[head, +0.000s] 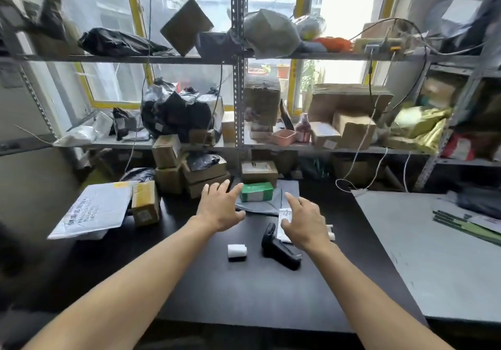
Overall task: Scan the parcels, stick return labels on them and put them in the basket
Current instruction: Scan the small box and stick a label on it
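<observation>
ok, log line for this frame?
left hand open, reaching green box | right hand open over label sheet | scanner on table

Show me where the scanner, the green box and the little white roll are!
scanner (279,249), head view, on the middle of its black handle.
green box (256,191), head view, on its front face.
little white roll (237,250), head view, on its middle.

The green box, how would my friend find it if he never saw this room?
Start at the black table below the metal shelves. Near its far edge, ahead of the person's left hand, a flat grey mailer bag lies there, and the green box sits on top of it. The boxes stacked around it are plain brown cardboard; this one alone is bright green with a white band.
</observation>
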The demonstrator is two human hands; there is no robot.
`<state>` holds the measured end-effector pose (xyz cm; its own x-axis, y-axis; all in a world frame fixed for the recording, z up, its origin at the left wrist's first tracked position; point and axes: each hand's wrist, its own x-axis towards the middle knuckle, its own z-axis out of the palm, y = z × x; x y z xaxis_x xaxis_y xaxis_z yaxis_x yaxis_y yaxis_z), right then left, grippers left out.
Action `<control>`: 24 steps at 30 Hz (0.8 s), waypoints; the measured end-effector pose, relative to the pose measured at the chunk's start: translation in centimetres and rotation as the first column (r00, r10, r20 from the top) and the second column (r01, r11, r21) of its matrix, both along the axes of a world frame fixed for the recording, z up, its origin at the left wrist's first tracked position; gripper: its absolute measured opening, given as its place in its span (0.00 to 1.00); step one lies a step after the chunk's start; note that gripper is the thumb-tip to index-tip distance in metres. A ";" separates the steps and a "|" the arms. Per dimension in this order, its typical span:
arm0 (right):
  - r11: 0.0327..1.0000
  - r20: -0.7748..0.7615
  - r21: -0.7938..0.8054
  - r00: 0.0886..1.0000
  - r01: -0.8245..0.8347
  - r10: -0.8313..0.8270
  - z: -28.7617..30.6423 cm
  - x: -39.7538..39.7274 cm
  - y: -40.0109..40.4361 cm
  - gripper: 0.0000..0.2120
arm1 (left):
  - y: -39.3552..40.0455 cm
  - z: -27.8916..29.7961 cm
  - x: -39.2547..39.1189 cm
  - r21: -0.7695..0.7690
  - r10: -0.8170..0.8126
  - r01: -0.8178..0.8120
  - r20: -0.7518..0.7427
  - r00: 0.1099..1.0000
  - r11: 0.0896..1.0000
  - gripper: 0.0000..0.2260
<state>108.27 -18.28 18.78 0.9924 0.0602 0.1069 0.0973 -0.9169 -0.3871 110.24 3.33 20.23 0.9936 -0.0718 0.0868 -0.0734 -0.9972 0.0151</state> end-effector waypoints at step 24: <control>0.995 -0.197 0.001 0.976 -0.095 0.094 -9.2 39.4 0.3 0.36 | -0.5 -10.4 35.4 -0.078 0.110 -0.133 -0.246 0.963 0.988 0.43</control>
<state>147.64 -18.02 9.61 0.9838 0.1548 -0.0907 0.1064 -0.9105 -0.3997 145.67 2.79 9.79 0.9868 0.0476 -0.1549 0.0651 -0.9918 0.1101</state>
